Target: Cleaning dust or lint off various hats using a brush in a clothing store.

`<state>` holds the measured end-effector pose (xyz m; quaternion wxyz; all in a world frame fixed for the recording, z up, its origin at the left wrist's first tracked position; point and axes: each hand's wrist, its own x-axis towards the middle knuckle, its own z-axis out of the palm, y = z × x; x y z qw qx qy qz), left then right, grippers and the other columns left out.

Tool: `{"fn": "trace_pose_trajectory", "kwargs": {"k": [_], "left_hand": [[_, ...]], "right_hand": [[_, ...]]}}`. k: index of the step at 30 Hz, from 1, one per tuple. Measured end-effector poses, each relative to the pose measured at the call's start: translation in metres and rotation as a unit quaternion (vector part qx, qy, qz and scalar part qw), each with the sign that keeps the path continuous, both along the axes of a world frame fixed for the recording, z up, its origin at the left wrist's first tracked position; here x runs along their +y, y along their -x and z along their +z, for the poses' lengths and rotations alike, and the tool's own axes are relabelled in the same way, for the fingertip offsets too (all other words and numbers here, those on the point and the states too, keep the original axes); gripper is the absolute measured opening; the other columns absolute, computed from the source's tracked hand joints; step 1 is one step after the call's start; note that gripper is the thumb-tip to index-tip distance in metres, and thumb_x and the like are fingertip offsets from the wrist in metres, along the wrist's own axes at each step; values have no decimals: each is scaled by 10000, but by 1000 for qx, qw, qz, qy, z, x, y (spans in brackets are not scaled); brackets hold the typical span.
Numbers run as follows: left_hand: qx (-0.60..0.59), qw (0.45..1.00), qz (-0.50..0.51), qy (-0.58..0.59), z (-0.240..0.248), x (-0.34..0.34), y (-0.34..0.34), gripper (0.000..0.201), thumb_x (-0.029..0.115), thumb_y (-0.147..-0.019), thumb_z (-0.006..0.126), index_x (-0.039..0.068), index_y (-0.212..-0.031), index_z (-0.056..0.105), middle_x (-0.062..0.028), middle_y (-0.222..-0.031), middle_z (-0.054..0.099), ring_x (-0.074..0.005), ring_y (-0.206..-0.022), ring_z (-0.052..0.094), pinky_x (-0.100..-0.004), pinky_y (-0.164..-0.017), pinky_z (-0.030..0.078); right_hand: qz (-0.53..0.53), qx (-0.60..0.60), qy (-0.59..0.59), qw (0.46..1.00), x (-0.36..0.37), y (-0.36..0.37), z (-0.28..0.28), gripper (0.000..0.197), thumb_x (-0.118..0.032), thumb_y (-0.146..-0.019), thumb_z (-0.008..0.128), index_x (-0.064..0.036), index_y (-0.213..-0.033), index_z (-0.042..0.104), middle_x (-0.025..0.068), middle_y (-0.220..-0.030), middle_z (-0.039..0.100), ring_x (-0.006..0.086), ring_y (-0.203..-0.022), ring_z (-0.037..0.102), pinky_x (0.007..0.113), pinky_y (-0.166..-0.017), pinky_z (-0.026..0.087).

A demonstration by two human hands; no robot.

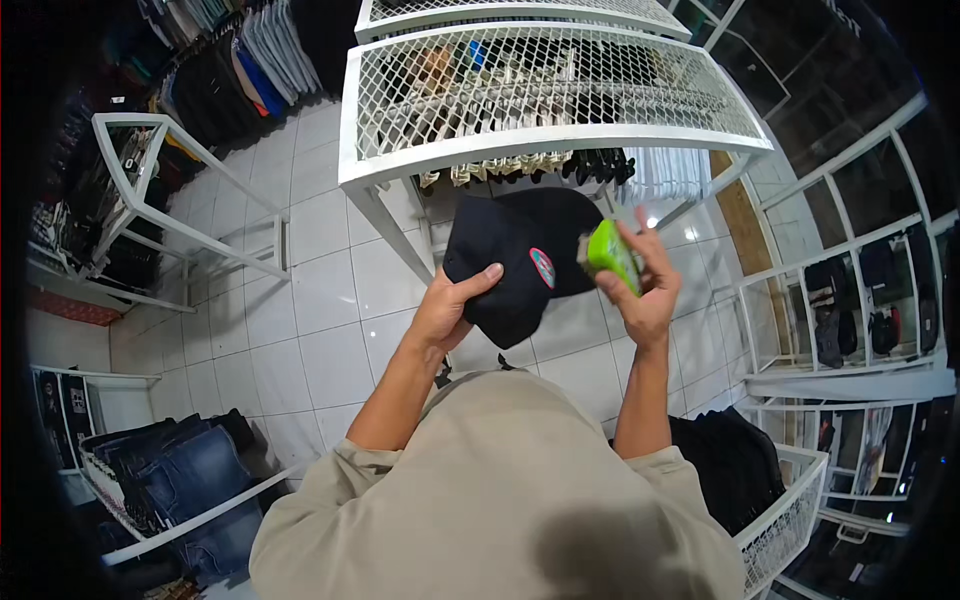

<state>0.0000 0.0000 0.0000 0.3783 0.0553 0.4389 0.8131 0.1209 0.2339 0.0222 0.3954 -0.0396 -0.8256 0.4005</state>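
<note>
A black baseball cap (495, 240) with an oval red and light-blue patch on its front is held up before me, its brim pointing right. My left hand (446, 308) grips it by the left side of the crown, thumb on top and the other fingers hidden beneath. My right hand (648, 288) is closed around a lime-green hand brush (614, 256). The brush's greyish lower side faces the cap, close to the brim; whether the two touch I cannot tell.
Beyond the cap stands a white mesh-topped rack (345, 170) with hanging clothes under it. A white metal frame (160, 225) is at the left. Folded jeans (195, 475) lie at lower left, and dark clothes (725, 465) fill a white mesh bin at lower right. White shelving (850, 380) lines the right.
</note>
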Motion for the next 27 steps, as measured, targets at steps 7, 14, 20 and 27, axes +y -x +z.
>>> {"fn": "trace_pose_trajectory", "kwargs": {"k": [7, 14, 20, 27], "left_hand": [[-45, 997, -55, -27, 0, -3, 10, 534, 150, -937, 738, 31, -1411, 522, -96, -1259, 660, -185, -1139, 659, -348, -970, 553], [217, 934, -241, 151, 5, -6, 39, 362, 325, -1053, 609, -3, -1170, 706, 49, -866, 689, -34, -722, 602, -220, -637, 489], [246, 945, -175, 123, -12, 5, 34, 392, 351, -1078, 567, -17, -1055, 698, 45, -819, 670, -25, -726, 558, -224, -631, 471], [269, 958, -24, 97, -11, 15, 7, 368, 283, -1087, 552, -58, -1075, 689, -3, -863, 701, -47, -761, 559, -256, -650, 476]], "right_hand": [[97, -58, 218, 969, -3, 4, 2, 609, -74, -710, 925, -26, -1280, 715, 43, -1063, 634, 139, -984, 608, 265, -878, 487], [165, -147, 17, 975, -7, 13, 40, 595, -149, -655, 955, -96, -1218, 770, 55, -998, 670, 163, -928, 641, 291, -850, 512], [34, -70, -211, 974, -20, 21, 41, 637, -251, -636, 953, -129, -1233, 766, 76, -1035, 688, 239, -995, 649, 374, -948, 497], [-134, -94, -83, 983, -36, 27, -3, 626, -248, -732, 901, -41, -1289, 703, 152, -1079, 660, 337, -995, 638, 432, -887, 513]]}}
